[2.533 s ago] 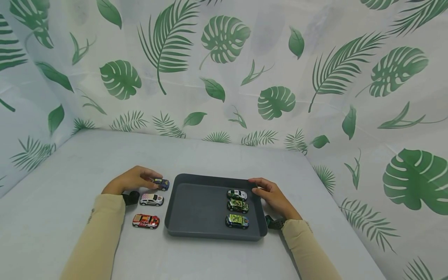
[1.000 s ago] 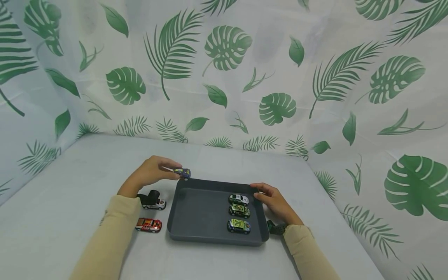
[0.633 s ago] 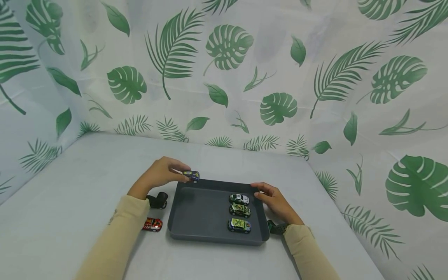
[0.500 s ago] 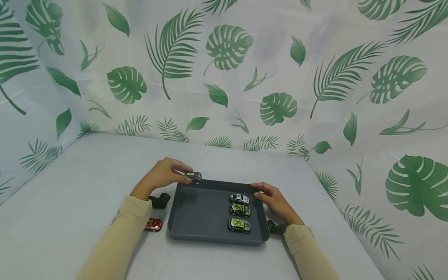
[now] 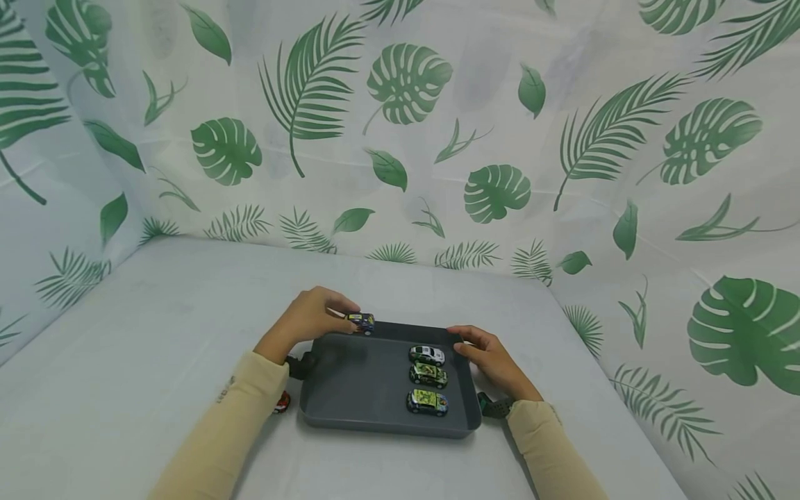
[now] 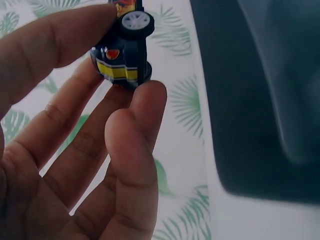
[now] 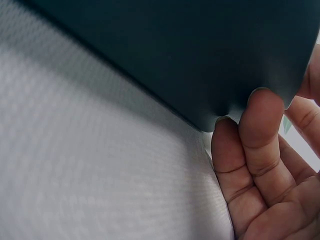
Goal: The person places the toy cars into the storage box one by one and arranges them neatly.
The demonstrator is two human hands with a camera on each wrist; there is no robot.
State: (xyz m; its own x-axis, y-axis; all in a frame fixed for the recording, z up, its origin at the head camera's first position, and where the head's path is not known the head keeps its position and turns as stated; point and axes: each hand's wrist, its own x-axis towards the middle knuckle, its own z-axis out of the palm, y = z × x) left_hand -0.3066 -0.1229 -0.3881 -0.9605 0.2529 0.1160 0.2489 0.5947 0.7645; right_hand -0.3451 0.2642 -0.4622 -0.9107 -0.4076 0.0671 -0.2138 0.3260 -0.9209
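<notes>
My left hand (image 5: 312, 318) pinches a dark blue toy car (image 5: 364, 323) between thumb and fingers, over the back wall of a grey tray (image 5: 356, 426). In the left wrist view, the toy car shows its yellow stripe and a silver-hubbed wheel. At the tray's back right corner, my right hand (image 5: 494, 360) holds the rim, and its fingertips (image 7: 261, 112) press on the outer wall. Inside, along the right, sit three toy cars in a column: a white and green car (image 5: 428, 355), a camouflage-patterned car (image 5: 428, 375) and a blue and yellow car (image 5: 428, 402).
Left of the tray, a red toy car (image 5: 283, 402) pokes out from behind the left sleeve (image 5: 240, 423). The white toy car seen there earlier is hidden by the left arm. A pale cloth (image 5: 187, 305) covers the table, and leaf-printed curtains (image 5: 431, 146) stand behind and at both sides.
My left hand has lifted the dark blue car from the table and carried it right, over the tray's back edge. The left arm now hides the white car. My right hand stays at the corner.
</notes>
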